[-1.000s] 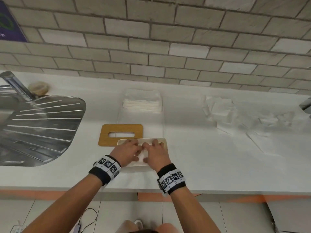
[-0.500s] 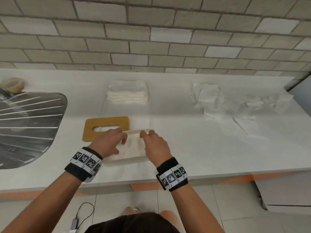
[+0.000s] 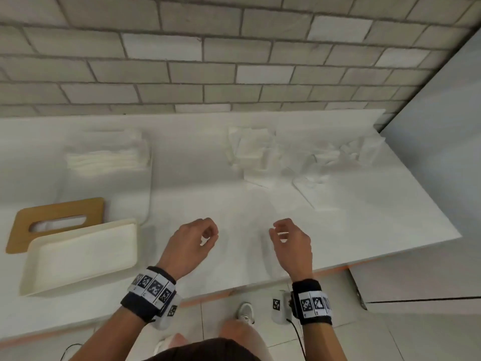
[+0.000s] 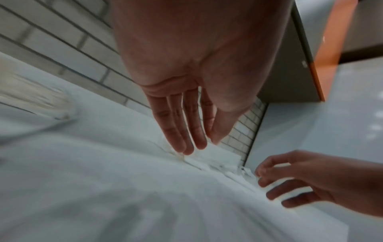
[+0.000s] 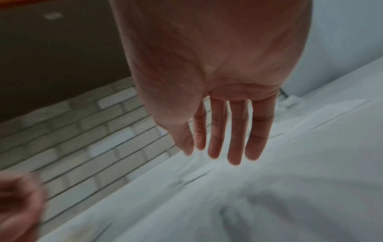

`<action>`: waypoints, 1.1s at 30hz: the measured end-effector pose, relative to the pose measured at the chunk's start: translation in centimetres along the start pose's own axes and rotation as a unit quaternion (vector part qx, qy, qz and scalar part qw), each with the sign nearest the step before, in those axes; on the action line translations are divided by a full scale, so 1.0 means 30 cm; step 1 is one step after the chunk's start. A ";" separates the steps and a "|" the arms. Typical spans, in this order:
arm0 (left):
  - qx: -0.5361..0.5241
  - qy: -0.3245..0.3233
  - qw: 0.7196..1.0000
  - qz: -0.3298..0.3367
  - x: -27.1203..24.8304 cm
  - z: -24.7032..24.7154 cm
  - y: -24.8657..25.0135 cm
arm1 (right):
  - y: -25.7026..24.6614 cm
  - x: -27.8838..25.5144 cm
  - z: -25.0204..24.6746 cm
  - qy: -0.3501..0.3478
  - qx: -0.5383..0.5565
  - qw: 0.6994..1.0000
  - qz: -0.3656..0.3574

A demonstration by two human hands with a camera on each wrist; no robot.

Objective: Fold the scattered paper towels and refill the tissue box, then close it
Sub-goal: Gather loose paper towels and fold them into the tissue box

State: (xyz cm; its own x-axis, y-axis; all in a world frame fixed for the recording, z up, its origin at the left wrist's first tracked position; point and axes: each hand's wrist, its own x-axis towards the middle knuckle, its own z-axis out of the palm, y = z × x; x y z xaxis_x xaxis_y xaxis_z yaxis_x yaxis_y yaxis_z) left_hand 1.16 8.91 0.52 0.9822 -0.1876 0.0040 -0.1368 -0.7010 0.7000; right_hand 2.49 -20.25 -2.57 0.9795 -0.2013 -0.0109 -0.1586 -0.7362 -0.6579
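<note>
The white counter (image 3: 234,204) fills the middle of the head view. At its lower left lies the cream tissue box (image 3: 80,256), open side up and apparently empty, with the wooden lid (image 3: 57,217) flat behind it, touching its far edge. A half second ago both hands were on that box; now they have let go and hang over bare counter at lower centre, well apart from it. A folded stack of towels (image 3: 106,155) sits at upper left, and the scattered paper towels (image 3: 299,162) lie crumpled at upper right. The left hand (image 3: 191,246) is empty, fingers loosely curled in the head view. The right hand (image 3: 291,243) is empty too, fingers relaxed and hanging. Judging by this, the box is set ready, and the reach toward the loose towels for folding comes next.
</note>
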 end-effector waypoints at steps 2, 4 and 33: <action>0.024 -0.029 0.999 0.006 0.082 0.119 0.060 | 0.153 0.138 -0.104 0.050 -0.027 0.996 0.073; 0.043 -0.048 0.998 0.020 0.170 0.216 0.132 | 0.281 0.265 -0.197 0.090 -0.059 0.981 0.163; -0.184 -0.034 0.982 0.003 0.853 0.619 0.517 | 0.383 0.423 -0.502 0.045 0.098 0.994 0.007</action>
State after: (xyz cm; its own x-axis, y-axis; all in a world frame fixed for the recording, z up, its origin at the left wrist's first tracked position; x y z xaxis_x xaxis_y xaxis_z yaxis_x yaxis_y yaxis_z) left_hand 21.78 -19.53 -1.78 0.9689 -0.2456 -0.0295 -0.0753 -0.4065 0.9105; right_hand 11.23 -40.99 1.08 0.9605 -0.2753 0.0403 -0.1369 -0.5937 -0.7929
